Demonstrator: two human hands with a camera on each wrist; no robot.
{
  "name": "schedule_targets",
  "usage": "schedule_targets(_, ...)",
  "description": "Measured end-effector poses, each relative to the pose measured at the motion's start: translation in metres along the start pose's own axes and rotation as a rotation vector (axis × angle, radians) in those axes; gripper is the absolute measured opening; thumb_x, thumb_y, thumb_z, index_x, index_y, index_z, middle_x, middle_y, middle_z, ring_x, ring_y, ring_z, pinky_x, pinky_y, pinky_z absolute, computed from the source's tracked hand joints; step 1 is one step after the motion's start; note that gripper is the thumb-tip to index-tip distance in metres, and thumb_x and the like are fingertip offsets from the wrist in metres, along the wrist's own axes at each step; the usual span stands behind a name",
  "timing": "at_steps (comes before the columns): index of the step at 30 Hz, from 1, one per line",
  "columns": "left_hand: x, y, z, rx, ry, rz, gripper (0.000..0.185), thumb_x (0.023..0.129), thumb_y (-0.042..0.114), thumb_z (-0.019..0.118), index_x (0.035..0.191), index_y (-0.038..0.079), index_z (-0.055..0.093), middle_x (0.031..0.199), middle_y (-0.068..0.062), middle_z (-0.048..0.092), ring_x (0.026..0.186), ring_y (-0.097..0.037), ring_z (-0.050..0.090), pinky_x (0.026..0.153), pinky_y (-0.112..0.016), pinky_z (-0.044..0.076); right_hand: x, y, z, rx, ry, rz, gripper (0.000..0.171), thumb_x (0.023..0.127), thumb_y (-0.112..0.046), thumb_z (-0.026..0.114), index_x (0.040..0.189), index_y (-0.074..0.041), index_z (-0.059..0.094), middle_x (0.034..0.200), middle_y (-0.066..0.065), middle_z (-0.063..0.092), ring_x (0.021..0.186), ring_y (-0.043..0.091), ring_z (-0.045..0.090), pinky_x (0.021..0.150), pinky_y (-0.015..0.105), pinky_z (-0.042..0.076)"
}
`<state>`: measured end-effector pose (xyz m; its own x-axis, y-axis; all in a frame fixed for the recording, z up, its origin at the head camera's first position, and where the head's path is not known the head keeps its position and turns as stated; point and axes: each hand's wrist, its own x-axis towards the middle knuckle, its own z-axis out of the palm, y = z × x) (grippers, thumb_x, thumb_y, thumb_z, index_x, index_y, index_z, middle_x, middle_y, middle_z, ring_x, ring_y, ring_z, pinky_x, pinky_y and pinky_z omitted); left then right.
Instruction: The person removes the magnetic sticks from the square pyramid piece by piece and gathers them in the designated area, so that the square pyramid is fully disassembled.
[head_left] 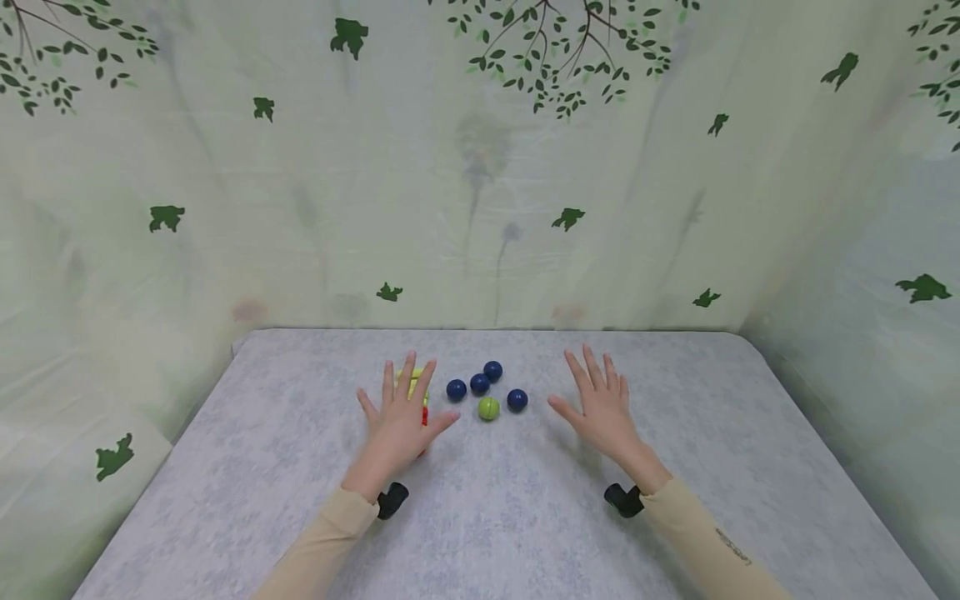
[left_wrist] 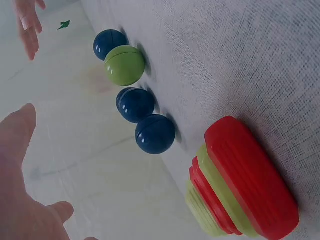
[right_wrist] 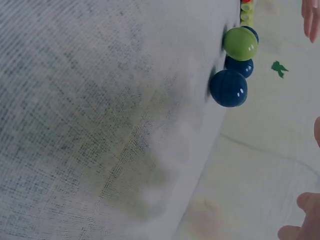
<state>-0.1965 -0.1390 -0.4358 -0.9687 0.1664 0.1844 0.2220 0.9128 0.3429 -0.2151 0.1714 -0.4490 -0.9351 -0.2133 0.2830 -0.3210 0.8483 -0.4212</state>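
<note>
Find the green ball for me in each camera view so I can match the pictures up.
Head view: green ball at table centre, between the hands, nearest the viewer in the cluster of blue balls.
Left wrist view: green ball upper left, just below a blue ball.
Right wrist view: green ball top right, above two blue balls.
Shared landmark: the red and green stack, lower right in the left wrist view, top edge in the right wrist view.

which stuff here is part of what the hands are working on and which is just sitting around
In hand:
- left hand, open, above the red and green stacked rings
- right hand, open, holding nothing
- four dark blue balls and one green ball between the hands

Lying about:
- grey table cover
- leaf-print curtain behind
</note>
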Motion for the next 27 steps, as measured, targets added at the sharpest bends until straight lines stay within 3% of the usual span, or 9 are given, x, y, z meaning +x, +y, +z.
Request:
schedule_targets(7, 0.004, 0.002, 0.008, 0.027, 0.007, -0.024, 0.086, 0.087, 0.066, 0.050, 0.154, 0.022, 0.018, 0.159, -0.009, 0.000, 0.140, -0.038, -0.016, 0.094, -0.076, -0.013, -0.006, 0.003, 0.000, -0.032, 0.010, 0.002, 0.078, 0.092, -0.052, 0.055, 0.154, -0.018, 0.020, 0.158, 0.013, 0.008, 0.142, 0.042, -0.004, 0.104, 0.069, 0.000)
schedule_targets(17, 0.003, 0.003, 0.016, 0.038, 0.042, -0.032, 0.085, 0.088, 0.068, 0.047, 0.154, 0.022, 0.020, 0.159, -0.010, 0.001, 0.140, -0.039, -0.017, 0.092, -0.077, -0.012, -0.009, 0.000, 0.005, -0.090, 0.008, 0.024, 0.077, 0.092, -0.055, 0.053, 0.153, -0.020, 0.021, 0.158, 0.014, 0.010, 0.142, 0.042, -0.004, 0.103, 0.070, 0.002)
schedule_targets(27, 0.004, 0.001, 0.021, 0.035, 0.028, -0.044, 0.084, 0.089, 0.068, 0.045, 0.154, 0.021, 0.021, 0.159, -0.010, 0.000, 0.139, -0.040, -0.018, 0.091, -0.076, -0.016, -0.009, -0.004, 0.007, -0.113, -0.026, 0.035, 0.075, 0.093, -0.056, 0.050, 0.153, -0.020, 0.023, 0.157, 0.015, 0.013, 0.141, 0.043, -0.004, 0.104, 0.069, -0.001)
